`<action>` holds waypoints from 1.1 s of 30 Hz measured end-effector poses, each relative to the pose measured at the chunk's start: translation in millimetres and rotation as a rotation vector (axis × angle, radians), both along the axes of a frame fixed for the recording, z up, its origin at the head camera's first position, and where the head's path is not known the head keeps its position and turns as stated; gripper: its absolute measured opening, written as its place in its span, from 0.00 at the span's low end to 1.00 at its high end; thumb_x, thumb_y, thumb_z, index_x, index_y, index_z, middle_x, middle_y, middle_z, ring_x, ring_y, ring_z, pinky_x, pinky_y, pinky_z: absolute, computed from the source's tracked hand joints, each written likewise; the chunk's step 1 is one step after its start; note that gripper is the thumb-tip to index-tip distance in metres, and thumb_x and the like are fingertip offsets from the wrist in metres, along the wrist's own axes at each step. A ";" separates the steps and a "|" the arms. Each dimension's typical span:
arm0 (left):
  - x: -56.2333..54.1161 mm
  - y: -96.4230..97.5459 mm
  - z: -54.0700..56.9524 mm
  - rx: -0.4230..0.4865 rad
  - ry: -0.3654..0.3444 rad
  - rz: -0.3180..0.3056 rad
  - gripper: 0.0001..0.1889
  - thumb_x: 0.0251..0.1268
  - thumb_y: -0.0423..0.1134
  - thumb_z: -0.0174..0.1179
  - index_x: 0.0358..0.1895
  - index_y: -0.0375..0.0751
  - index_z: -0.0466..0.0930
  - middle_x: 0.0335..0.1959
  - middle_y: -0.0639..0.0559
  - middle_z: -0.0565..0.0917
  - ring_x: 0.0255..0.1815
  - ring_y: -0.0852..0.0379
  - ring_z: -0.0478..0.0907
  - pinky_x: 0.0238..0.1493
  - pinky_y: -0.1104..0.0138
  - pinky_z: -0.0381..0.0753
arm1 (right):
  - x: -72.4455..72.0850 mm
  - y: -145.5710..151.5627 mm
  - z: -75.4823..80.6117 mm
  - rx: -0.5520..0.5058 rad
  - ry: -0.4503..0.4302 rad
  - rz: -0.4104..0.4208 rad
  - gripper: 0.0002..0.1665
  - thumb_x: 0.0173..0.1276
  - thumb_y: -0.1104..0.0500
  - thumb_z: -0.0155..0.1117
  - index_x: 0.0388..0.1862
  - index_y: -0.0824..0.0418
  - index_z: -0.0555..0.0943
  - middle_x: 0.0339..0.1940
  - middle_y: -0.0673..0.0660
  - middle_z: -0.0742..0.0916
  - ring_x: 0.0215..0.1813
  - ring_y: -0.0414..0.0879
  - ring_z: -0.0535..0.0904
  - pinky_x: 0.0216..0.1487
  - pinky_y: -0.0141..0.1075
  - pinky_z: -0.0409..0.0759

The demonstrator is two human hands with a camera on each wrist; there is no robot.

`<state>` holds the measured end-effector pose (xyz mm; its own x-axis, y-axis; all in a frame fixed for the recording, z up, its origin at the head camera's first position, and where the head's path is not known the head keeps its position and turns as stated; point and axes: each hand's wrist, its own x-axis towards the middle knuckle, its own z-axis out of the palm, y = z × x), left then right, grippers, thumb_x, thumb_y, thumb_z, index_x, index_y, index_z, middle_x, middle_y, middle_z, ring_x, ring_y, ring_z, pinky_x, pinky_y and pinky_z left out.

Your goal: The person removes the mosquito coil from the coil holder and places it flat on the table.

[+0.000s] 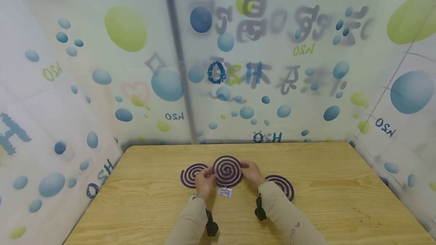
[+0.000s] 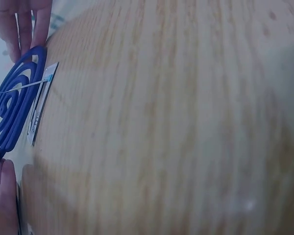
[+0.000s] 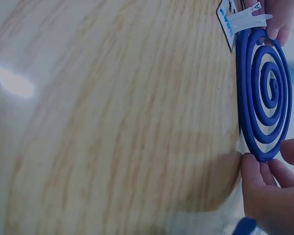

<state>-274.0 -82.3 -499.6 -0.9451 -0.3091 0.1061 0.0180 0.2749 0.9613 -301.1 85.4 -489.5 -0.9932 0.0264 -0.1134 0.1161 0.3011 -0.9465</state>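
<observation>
Well, left hand (image 1: 205,183): it pinched the rim of the purple coil (image 1: 226,169) at nine o'clock.
Right hand (image 1: 252,172): it pinched the opposite rim, near three o'clock.
Purple coil: it was held between both hands, tilted up, face toward the head camera — probably brittle, so a light, matched pinch suited it best.
Rim care: twisting one hand against the other would likely have risked a crack; turning both together seemed safer.
Small flat piece (image 1: 225,191): it lay at six o'clock, thin tongue raised — whether that touched the rings, I could not tell; going gently there seemed prudent.
Left coil (image 1: 189,175): it lay at nine o'clock, partly behind the left hand.
Right coil (image 1: 287,189): it lay toward four o'clock, partly hidden by the right sleeve (image 1: 277,199).
</observation>
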 end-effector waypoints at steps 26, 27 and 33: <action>6.6 6.6 5.1 -0.050 0.010 0.010 0.14 0.43 0.21 0.60 0.39 0.26 0.78 0.32 0.37 0.81 0.34 0.47 0.77 0.38 0.62 0.79 | 6.5 2.9 2.4 0.002 -0.032 -0.035 0.21 0.61 0.70 0.51 0.53 0.76 0.68 0.51 0.71 0.75 0.55 0.61 0.68 0.57 0.47 0.67; 6.8 6.7 5.0 -0.049 0.006 0.012 0.14 0.43 0.20 0.60 0.39 0.26 0.78 0.32 0.37 0.81 0.34 0.47 0.78 0.39 0.62 0.79 | 7.2 2.8 3.0 0.000 -0.033 -0.036 0.21 0.61 0.70 0.51 0.54 0.76 0.68 0.51 0.71 0.75 0.56 0.61 0.68 0.57 0.47 0.67; 5.5 5.6 1.7 -0.067 0.001 0.021 0.14 0.43 0.20 0.59 0.39 0.27 0.78 0.32 0.38 0.81 0.34 0.47 0.78 0.39 0.62 0.79 | 9.6 2.4 6.0 -0.004 -0.031 -0.025 0.22 0.62 0.69 0.51 0.54 0.77 0.66 0.52 0.72 0.74 0.55 0.61 0.68 0.57 0.46 0.68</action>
